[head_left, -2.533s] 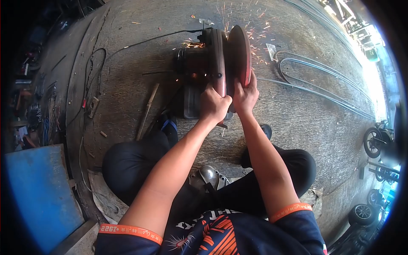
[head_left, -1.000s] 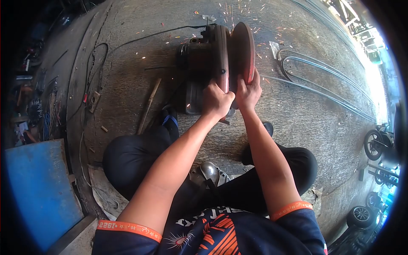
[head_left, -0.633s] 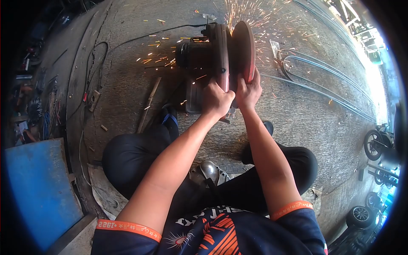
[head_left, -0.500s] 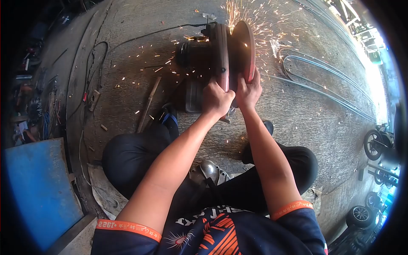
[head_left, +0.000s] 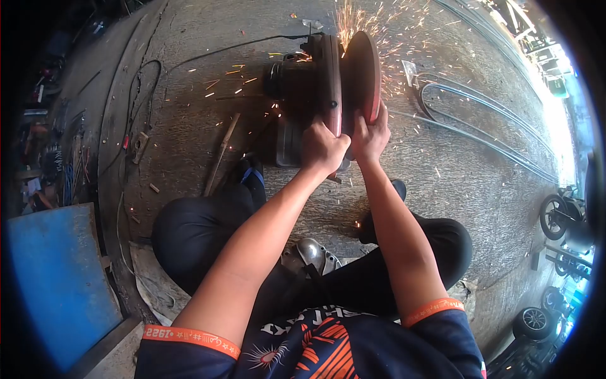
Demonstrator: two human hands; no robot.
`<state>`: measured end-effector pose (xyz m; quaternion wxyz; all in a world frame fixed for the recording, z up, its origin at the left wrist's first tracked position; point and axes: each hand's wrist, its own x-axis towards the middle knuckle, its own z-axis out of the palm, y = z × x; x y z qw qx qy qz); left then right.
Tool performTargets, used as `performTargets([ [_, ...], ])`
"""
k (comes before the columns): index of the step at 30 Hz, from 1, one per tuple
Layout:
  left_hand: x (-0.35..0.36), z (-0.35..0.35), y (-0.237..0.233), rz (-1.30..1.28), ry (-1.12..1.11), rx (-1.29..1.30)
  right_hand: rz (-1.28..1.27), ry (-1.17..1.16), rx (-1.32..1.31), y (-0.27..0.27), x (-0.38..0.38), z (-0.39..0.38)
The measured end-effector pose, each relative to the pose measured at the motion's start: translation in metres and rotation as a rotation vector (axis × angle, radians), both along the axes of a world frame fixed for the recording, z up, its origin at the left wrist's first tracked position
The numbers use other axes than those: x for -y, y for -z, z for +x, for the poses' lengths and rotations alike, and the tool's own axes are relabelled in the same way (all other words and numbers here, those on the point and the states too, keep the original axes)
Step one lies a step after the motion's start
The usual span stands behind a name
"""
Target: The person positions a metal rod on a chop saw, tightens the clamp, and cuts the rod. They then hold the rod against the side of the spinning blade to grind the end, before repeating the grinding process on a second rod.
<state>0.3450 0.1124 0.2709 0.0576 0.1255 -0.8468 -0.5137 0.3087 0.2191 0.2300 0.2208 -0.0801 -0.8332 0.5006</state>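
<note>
A dark cut-off machine (head_left: 297,82) sits on the floor in front of me, its motor to the left and a curved reddish-brown guard (head_left: 329,76) along its middle. Sparks spray from the far end, between the guard and a large round reddish disc (head_left: 367,76) seen nearly edge-on. My left hand (head_left: 325,146) is closed around the near end of the guard; whether it also grips a smaller piece is hidden. My right hand (head_left: 371,134) clasps the near edge of the round disc, thumb on its left face and fingers on its right.
A power cable (head_left: 233,45) runs left from the machine. A wooden stick (head_left: 221,155) and a hammer-like tool (head_left: 140,148) lie left. Bent metal rods (head_left: 486,98) stretch along the right. A silver metal casing (head_left: 310,252) lies between my legs, a blue panel (head_left: 63,265) lower left, motorcycles (head_left: 555,215) far right.
The round disc has shifted very slightly to the right and turned a little. Both hands keep their holds. Fewer sparks scatter now, mostly at the far end.
</note>
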Motion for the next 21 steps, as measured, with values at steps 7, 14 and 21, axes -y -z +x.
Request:
performTargets([
  [7, 0.000, -0.001, 0.006, -0.003, 0.001, -0.008, -0.010, -0.005, 0.003, -0.003, 0.001, 0.002],
  [14, 0.000, -0.002, 0.009, 0.015, 0.004, 0.016, 0.021, 0.017, -0.027, 0.003, 0.001, 0.000],
  [21, 0.000, -0.002, 0.012, 0.039, -0.007, -0.012, -0.026, -0.004, -0.030, 0.002, 0.001, 0.001],
])
